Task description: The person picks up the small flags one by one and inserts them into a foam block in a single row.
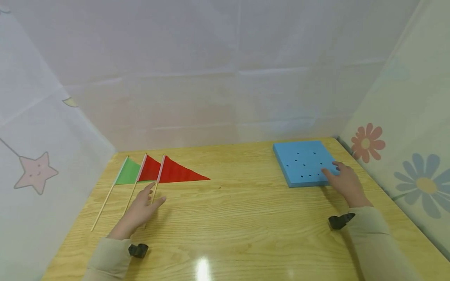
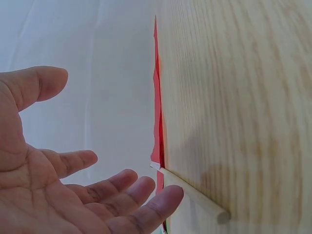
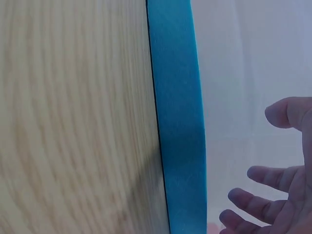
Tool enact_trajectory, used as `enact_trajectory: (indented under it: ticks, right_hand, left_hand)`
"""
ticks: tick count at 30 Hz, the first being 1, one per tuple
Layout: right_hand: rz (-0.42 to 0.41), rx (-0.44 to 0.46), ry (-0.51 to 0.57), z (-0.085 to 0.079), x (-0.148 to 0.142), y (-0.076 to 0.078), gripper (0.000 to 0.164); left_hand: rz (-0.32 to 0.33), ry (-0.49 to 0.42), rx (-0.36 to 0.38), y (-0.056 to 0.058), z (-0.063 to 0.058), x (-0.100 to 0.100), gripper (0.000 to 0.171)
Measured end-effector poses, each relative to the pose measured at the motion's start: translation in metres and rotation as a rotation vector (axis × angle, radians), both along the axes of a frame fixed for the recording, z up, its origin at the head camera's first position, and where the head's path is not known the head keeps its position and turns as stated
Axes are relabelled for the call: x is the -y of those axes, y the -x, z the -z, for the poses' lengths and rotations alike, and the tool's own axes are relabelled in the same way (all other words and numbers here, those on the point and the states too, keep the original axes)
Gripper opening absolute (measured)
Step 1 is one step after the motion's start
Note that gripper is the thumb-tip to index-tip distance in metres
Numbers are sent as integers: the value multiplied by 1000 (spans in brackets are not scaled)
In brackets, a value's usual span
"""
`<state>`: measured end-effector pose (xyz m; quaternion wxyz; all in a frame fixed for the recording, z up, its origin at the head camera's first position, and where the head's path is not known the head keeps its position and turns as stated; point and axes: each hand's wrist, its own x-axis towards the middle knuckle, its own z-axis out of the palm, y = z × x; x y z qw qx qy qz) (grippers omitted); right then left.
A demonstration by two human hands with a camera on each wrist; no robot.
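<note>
A green pennant [image 1: 128, 172], a middle red pennant [image 1: 149, 170] and a right-hand red pennant [image 1: 177, 171] lie side by side on the left part of the wood-grain table [image 1: 228, 218], each triangular and overlapping the one to its left. Their thin pale sticks [image 1: 107, 201] slant toward the near side, the last one under the left hand [image 1: 140, 207]. A thick, squarish blue board [image 1: 302, 148], dotted with small dark holes, lies flat at far right, its near right corner beneath the right hand [image 1: 346, 182].
</note>
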<state>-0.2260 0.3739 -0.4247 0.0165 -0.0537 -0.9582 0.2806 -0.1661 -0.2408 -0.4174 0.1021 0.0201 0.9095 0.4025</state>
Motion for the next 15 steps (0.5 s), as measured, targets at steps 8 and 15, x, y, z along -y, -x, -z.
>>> enact_trajectory:
  ticks: [8, 15]
  right_hand:
    - [99, 21, 73, 10, -23, -1, 88]
    - [102, 59, 127, 17, -34, 3, 88]
  left_hand:
    - [-26, -39, 44, 2, 4, 9, 81]
    - [-43, -75, 89, 1, 9, 15, 84]
